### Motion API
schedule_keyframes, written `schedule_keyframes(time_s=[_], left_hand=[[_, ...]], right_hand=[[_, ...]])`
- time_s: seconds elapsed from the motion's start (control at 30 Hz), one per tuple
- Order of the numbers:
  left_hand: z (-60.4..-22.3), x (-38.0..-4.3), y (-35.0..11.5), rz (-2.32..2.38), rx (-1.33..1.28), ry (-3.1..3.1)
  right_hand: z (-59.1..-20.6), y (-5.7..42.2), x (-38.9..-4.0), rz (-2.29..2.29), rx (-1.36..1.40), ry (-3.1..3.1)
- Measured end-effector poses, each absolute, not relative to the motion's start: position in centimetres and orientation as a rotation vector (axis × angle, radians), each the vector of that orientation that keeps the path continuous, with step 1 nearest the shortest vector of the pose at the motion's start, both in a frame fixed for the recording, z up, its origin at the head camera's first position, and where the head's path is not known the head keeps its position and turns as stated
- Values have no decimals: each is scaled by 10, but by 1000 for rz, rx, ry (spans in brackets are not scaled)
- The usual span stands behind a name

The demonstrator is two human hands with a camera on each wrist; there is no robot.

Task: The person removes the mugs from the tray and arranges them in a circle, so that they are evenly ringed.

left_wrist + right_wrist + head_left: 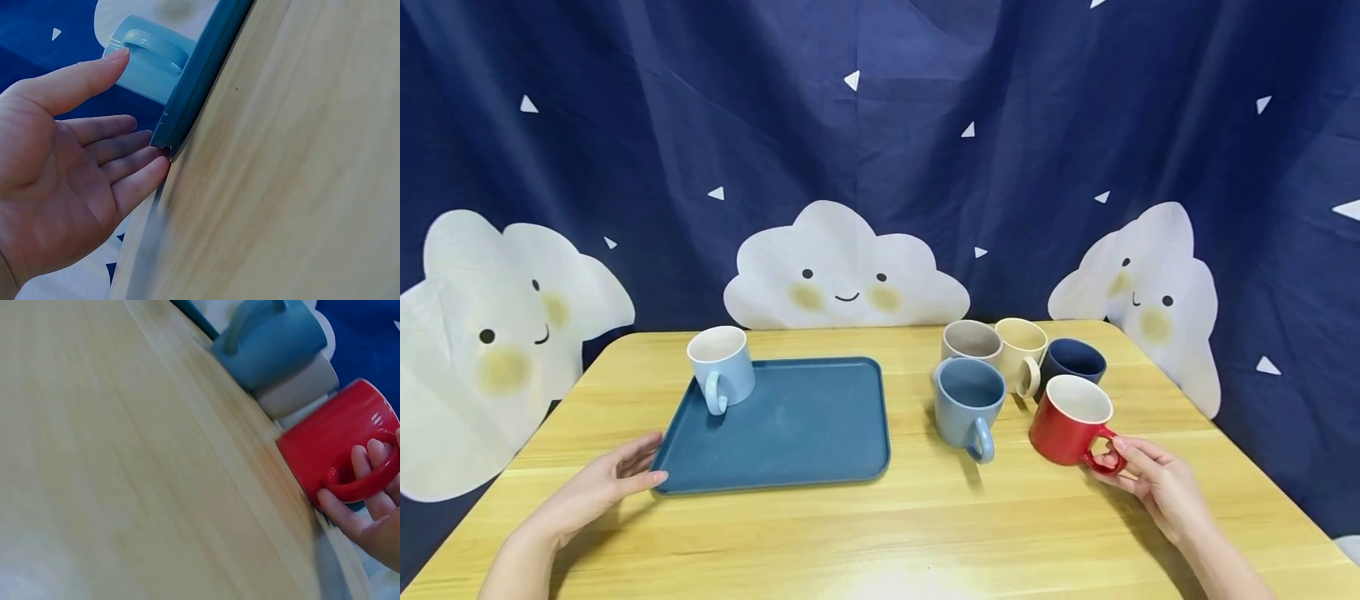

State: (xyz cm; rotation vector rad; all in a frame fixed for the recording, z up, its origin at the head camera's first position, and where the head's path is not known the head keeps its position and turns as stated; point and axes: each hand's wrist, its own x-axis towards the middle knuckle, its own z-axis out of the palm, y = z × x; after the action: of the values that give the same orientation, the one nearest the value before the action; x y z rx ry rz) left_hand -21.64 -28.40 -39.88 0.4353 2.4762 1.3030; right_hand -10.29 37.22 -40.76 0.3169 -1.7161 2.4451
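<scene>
My right hand (1157, 483) holds the red mug (1063, 429) by its handle, fingers curled through the loop in the right wrist view. The mug is upright with a white inside; whether its base touches the table I cannot tell. At the left, my left hand (598, 483) has its fingers extended at the left edge of the dark teal tray (805, 425), near its front corner. The left wrist view shows the fingertips (164, 164) against the tray's rim, the thumb apart from it. A light blue mug (724, 367) stands on the tray's back left corner.
Left of the red mug stands a grey-blue mug (966, 408). Behind are a taupe mug (972, 340), a cream mug (1017, 358) and a navy mug (1075, 358), close together. The wooden table (925, 517) ends at a dark blue cloud-print curtain (910, 142).
</scene>
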Motion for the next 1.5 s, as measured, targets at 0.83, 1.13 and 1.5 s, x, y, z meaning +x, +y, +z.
schedule_keyframes(time_s=[0.83, 1.13, 1.5], left_hand=[[-398, -215, -285, 1296, 425, 2479], [-397, -215, -283, 1295, 404, 2473], [-395, -214, -281, 1291, 388, 2487]], right_hand=[[-400, 377, -104, 2041, 46, -1923], [-427, 435, -129, 1875, 182, -1958], [-337, 357, -130, 1824, 396, -1950]])
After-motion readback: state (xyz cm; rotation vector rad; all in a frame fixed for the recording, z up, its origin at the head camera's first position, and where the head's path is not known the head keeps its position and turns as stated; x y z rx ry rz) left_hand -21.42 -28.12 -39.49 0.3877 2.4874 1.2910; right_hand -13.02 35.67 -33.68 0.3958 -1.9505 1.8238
